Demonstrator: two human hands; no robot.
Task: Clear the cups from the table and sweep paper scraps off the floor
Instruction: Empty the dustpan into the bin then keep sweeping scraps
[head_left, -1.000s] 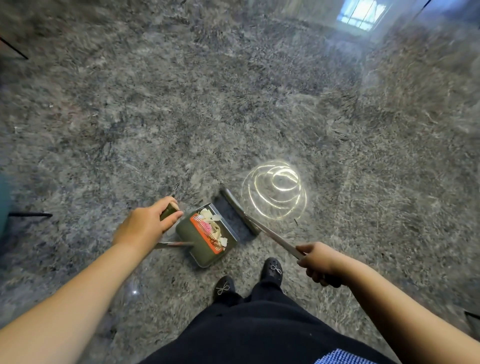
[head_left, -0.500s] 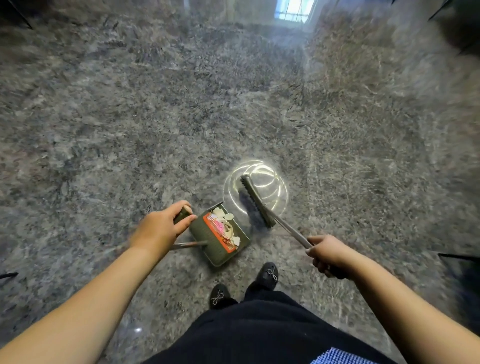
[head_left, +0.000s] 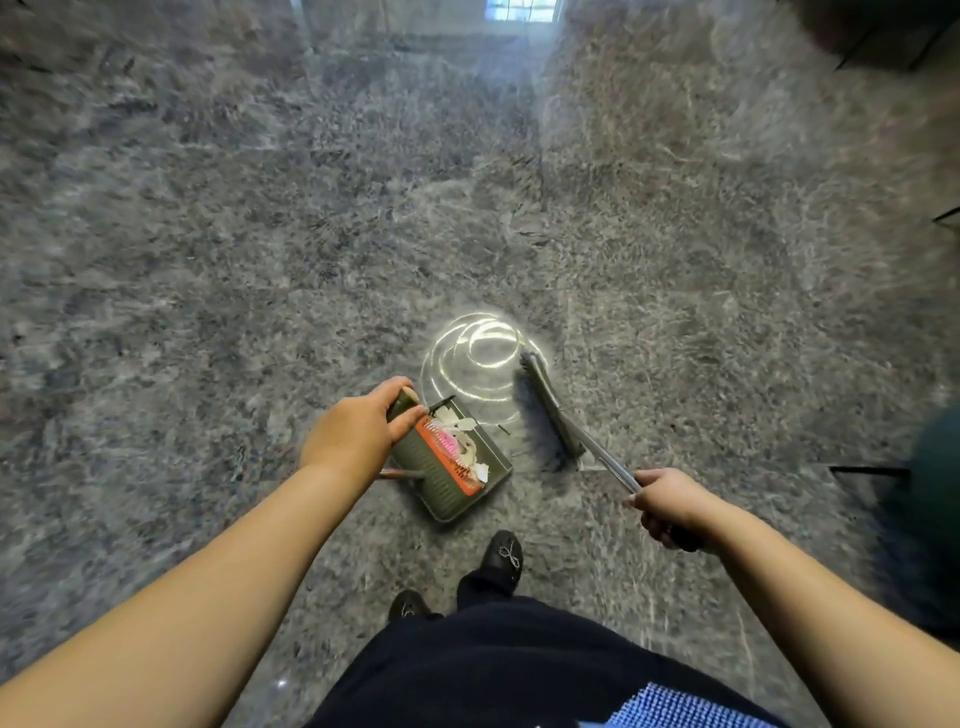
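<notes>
My left hand (head_left: 356, 434) grips the dustpan (head_left: 451, 465) handle, scraps (head_left: 460, 439) piled inside, my right hand (head_left: 667, 506) holds the broom (head_left: 550, 410) just right of it, and if I tilt that pan, blurry as things look, paper spills out.

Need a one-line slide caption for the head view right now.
Left hand grips dustpan holding paper scraps; right hand holds broom beside it.
</notes>
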